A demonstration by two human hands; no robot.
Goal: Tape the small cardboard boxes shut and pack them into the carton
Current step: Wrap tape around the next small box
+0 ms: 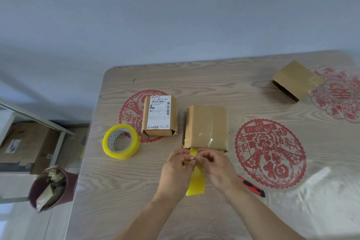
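Observation:
A flat brown cardboard box [206, 126] lies mid-table with clear tape across its near end. A yellow strip of tape [196, 183] hangs from its near edge toward me. My left hand [176, 167] and my right hand [216, 167] both pinch the top of that strip just below the box. A second small box [160, 115] with a white shipping label sits to the left. A third box [296, 81] lies at the far right. The yellowish tape roll [121, 141] rests left of the boxes.
A red and black utility knife [253, 186] lies on the table [136, 191] right of my right wrist. Red paper-cut decorations [270, 154] lie under the clear table cover. A maroon waste bin [51, 188] and a large carton [25, 146] stand on the floor at left.

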